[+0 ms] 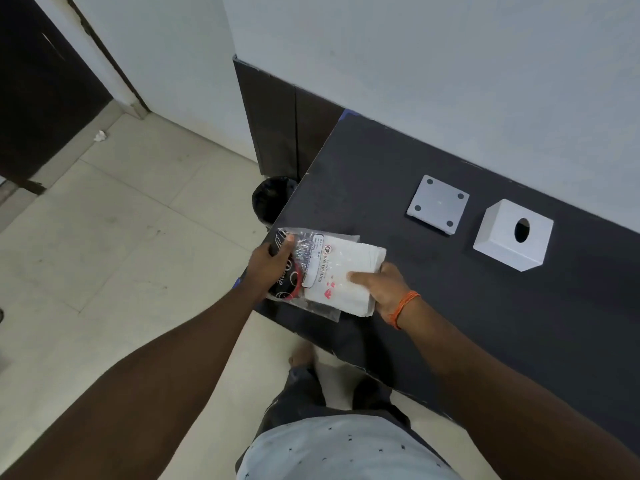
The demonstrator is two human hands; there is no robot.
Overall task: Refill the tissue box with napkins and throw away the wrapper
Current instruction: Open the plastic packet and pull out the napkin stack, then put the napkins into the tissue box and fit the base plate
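A stack of white napkins sits half inside a clear printed plastic wrapper over the left corner of the dark table. My left hand grips the wrapper's left end. My right hand, with an orange thread at the wrist, grips the napkins' right edge. The white tissue box cover, with a round hole on top, stands on the table to the right. Its flat base plate lies upside down beside it, showing dark round feet.
A black-lined waste bin stands on the floor at the table's left end, partly hidden by the table edge. A crumpled scrap lies on the tiled floor near the dark door. A white wall backs the table.
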